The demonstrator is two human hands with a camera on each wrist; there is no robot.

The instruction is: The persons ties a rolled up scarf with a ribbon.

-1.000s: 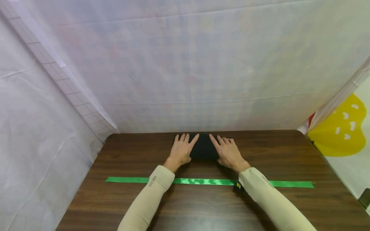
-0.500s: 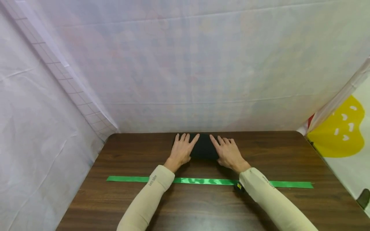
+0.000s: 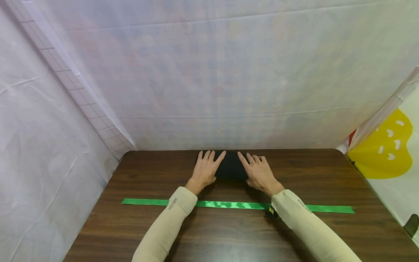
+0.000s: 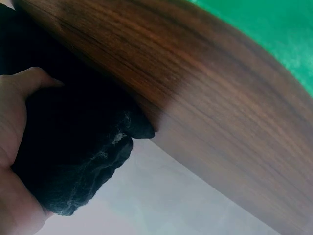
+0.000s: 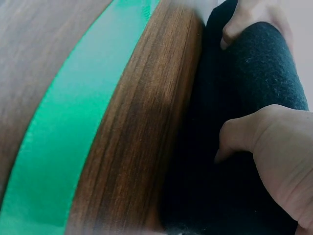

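A bundle of dark, fuzzy folded cloth (image 3: 231, 166) lies at the table's far edge, with layered, creased edges at its left end in the left wrist view. My left hand (image 3: 204, 170) holds its left part, fingers spread over the top. In the left wrist view, the left thumb (image 4: 34, 81) bends against the cloth's near side. My right hand (image 3: 259, 171) holds the right part likewise, its thumb (image 5: 239, 134) pressing into the near side in the right wrist view. The fingertips' far side is hidden in the wrist views.
A green ribbon strip (image 3: 229, 205) runs across the brown wooden table (image 3: 226, 236). Beside the right sleeve sits a small black object with a yellow mark (image 3: 271, 211). Pale hanging sheets (image 3: 209, 80) stand behind and at the left; a yellow shape (image 3: 383, 149) shows at right.
Both hands keep their place on the dark cloth. Only the head view shifts very slightly.
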